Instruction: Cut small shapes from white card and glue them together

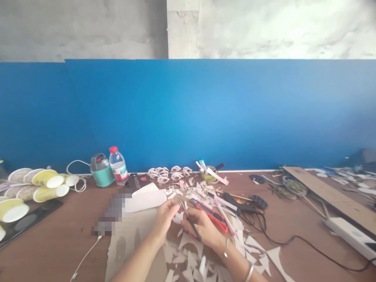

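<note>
My right hand [200, 224] is closed round the handles of a pair of scissors [188, 216], whose blades point up and to the left. Between the fingers of my left hand [167, 217] is a small white paper piece [178, 217], pinched close to the blades. Both hands are over a grey-brown cardboard sheet [138, 243]. Many white paper scraps [188, 260] are strewn below and beyond them. Just right of the scissors lie a red utility knife [216, 220] and a pink pen [225, 216].
Small white bird-head-like shapes [163, 179] are grouped at the back. A water bottle [118, 166] and teal container [101, 171] stand left of them, with paper cups [48, 178] farther left. A glue gun [239, 206] with a black cord and a white power strip [352, 236] lie right.
</note>
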A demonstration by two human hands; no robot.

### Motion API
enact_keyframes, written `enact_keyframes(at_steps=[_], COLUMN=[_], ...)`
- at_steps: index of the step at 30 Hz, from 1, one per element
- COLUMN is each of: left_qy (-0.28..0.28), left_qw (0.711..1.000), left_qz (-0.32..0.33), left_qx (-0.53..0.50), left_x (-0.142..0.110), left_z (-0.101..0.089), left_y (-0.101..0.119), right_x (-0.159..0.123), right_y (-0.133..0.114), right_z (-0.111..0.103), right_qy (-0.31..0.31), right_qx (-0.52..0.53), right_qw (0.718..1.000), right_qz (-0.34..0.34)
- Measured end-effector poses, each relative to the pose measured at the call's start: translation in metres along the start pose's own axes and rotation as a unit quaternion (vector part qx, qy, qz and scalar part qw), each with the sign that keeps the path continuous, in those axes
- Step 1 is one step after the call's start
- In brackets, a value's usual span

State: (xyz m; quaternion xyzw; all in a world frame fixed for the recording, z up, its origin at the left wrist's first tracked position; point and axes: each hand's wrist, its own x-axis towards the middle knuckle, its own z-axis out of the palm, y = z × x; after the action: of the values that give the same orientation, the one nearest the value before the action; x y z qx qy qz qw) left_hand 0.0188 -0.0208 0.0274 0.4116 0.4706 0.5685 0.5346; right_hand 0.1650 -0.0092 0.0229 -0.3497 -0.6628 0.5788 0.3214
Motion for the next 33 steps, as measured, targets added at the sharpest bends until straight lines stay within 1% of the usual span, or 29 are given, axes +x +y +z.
enact_keyframes(at_steps=[4,7,10,22,29,33], left_qy=[-0.032,-0.048,-0.052,-0.058,-0.056,-0.063], left_qw=[0.999,0.999,0.998,0.997,0.997,0.997], left_qz=[-0.012,-0.007,0.004,0.006,0.003,-0.005], left_qx=[-0.001,0.017,0.033,0.054,0.052,0.033], left_x=[0.004,0.007,0.008,0.008,0.008,0.007], left_z=[-0.006,-0.010,-0.012,-0.013,-0.013,-0.013], left_y=[-0.002,-0.004,-0.005,-0.004,-0.003,0.000], right_x=[-0.001,-0.002,-0.002,0.000,-0.002,-0.001], right_y=[0.001,0.001,0.001,0.005,-0.002,-0.001], right_z=[-0.001,-0.003,-0.004,-0.004,-0.005,-0.005], right_qy=[-0.009,-0.017,-0.017,-0.017,-0.015,-0.021], right_qx=[-0.006,-0.013,-0.020,-0.022,-0.036,-0.033], right_qw=[1.000,1.000,1.000,1.000,0.999,0.999], right_qz=[0.009,0.009,0.010,0.015,0.021,0.016])
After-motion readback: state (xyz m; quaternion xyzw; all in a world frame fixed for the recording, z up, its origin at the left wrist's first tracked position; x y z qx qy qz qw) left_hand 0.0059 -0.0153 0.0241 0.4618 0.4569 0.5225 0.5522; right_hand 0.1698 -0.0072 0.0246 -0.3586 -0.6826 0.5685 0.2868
